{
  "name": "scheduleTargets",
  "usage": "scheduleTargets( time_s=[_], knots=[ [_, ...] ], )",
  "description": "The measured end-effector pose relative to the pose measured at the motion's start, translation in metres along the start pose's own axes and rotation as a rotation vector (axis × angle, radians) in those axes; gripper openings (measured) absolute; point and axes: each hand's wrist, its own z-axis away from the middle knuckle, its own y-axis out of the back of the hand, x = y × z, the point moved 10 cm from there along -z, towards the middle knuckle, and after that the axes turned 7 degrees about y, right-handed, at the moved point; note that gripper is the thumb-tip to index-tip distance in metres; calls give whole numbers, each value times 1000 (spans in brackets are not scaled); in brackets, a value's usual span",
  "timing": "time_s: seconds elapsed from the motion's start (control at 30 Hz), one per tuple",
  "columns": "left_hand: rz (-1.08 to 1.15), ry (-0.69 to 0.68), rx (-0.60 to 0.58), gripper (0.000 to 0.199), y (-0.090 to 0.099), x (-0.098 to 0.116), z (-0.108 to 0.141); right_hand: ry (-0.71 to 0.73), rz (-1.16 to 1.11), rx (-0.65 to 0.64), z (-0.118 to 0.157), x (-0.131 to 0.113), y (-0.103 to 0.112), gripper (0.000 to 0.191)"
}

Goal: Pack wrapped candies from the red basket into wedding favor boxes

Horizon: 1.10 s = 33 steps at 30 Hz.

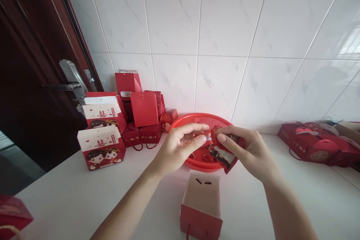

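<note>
Both of my hands are raised over a red plastic basket (pixel 202 117) with red wrapped pieces in it. My left hand (pixel 180 144) pinches a small red wrapped candy (pixel 208 137) between thumb and fingers. Between the thumb and fingers of my right hand (pixel 247 148) is a red and dark snack packet (pixel 225 156), its lower end hanging over the basket's rim. In front of the basket stands an open red box (pixel 201 219) with a pale inside and a cord handle.
Red and white printed boxes (pixel 102 148) and plain red boxes (pixel 144 108) stand at the left. More red boxes (pixel 315 146) lie at the right by the tiled wall (pixel 225 18). Another red box (pixel 14 212) is at the lower left edge.
</note>
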Motion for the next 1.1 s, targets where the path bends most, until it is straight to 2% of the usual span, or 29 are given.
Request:
scheduleTargets(
  time_s=[0.17, 0.27, 0.37, 0.47, 0.57, 0.63, 0.7, 0.8, 0.87, 0.97, 1.1],
  knots=[
    [-76, 1, 22, 36, 6, 3, 2, -11, -35, -19, 1, 2, 8, 30],
    [-191, 12, -44, 31, 4, 7, 4, -30, -53, -59, 4, 6, 9, 33],
    [-340, 35, -200, 23, -7, 7, 9, -27, -9, -40, 4, 6, 14, 33],
    [-473, 60, -412, 15, -24, 0, 18, -25, 33, -39, 5, 5, 15, 31],
    [-533, 34, -579, 15, -42, -3, 27, -7, 39, -41, 5, 2, 13, 28],
    [-555, -40, -554, 19, -44, 2, 26, 4, 36, -40, 4, 1, 12, 27],
    [-590, -88, -446, 18, -37, 6, 22, 8, 25, -43, 4, 1, 11, 27],
    [-659, -24, -355, 15, -26, -1, 16, 15, 3, -44, 3, 1, 10, 28],
    [-725, 54, -405, 17, -26, -12, 17, 26, 3, -38, 2, 1, 10, 28],
    [-829, 135, -555, 17, -34, -29, 23, 26, 7, -22, 1, 1, 11, 27],
    [-846, 89, -634, 18, -46, -37, 27, 8, -24, -14, 2, 3, 10, 28]
  ],
)
